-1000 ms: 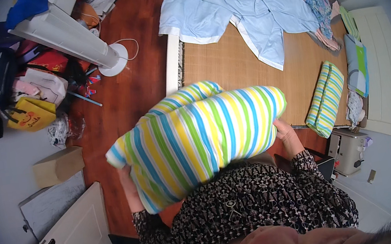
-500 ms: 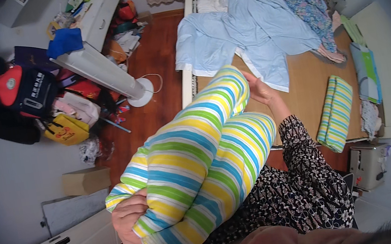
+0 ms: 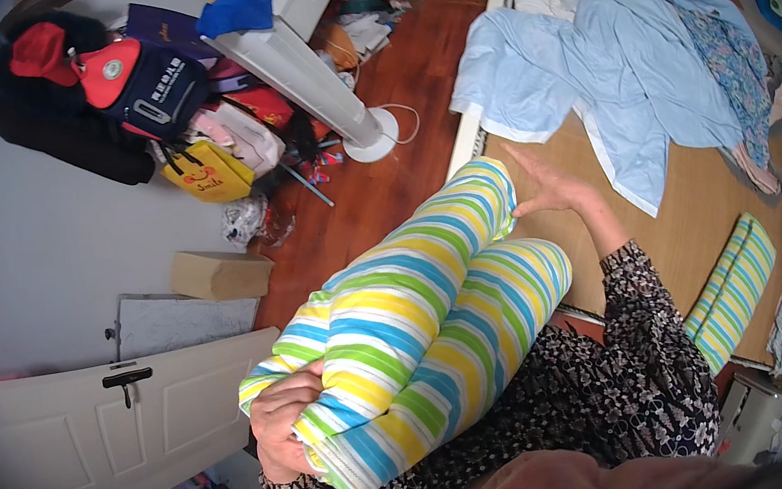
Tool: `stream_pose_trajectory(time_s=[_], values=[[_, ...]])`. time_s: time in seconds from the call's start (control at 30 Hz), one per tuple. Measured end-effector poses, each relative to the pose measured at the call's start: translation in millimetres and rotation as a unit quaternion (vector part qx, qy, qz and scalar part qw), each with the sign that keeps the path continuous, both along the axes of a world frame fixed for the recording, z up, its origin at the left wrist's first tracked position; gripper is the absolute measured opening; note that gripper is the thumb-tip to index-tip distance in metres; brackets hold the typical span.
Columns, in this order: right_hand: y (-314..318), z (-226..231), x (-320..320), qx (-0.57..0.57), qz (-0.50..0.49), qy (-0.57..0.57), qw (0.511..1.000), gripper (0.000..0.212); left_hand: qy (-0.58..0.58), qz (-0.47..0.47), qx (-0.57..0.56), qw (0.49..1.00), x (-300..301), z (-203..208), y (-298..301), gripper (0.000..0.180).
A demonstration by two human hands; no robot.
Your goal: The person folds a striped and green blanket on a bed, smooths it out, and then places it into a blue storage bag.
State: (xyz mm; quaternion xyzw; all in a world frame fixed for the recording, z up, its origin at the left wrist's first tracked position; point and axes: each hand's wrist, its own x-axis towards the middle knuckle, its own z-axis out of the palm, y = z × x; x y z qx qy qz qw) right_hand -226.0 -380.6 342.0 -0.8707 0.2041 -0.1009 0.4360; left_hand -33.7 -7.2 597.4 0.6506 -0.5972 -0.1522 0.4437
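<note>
A thick, folded roll of striped bedding in yellow, green, blue and white lies slantwise across my front, close to my body. My left hand is closed round its lower left end, fingers pressed into the cloth. At the far upper end my right hand is open, fingers spread, thumb at or touching the roll's edge. A smaller bundle with the same stripes lies on the bed's bare board at the right. Beyond it a light blue sheet is spread in loose folds.
A white tower-shaped appliance stands on the wooden floor, its cable beside it. Bags, among them a yellow one, are heaped at the left wall. A cardboard box sits near the open white door. A metal case stands lower right.
The view has turned left, so the room shifts rightward and more of the door shows. My right hand's fingers have spread wider at the roll's end. My left hand keeps its hold.
</note>
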Motion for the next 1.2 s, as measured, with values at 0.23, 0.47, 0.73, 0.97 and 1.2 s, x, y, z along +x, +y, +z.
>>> stream_pose_trajectory(time_s=[0.23,0.47,0.73,0.97,1.2], values=[[-19,9,127,-0.133,0.228,-0.034,0.964,0.086,0.017,-0.102,-0.029,0.994,91,-16,-6,0.017],[117,-83,204,-0.106,0.056,-0.108,0.987,0.024,0.007,-0.032,0.01,0.999,170,-20,51,0.022],[187,-99,180,0.302,0.035,0.003,0.953,0.033,-0.018,0.0,0.022,1.0,232,-23,60,0.041],[61,-25,203,0.356,0.163,0.148,0.908,0.047,-0.021,-0.177,-0.044,0.983,280,-14,-9,0.046],[-40,87,275,-0.006,-0.064,-0.172,0.983,0.054,-0.084,-0.435,-0.044,0.895,309,-30,-122,0.039]])
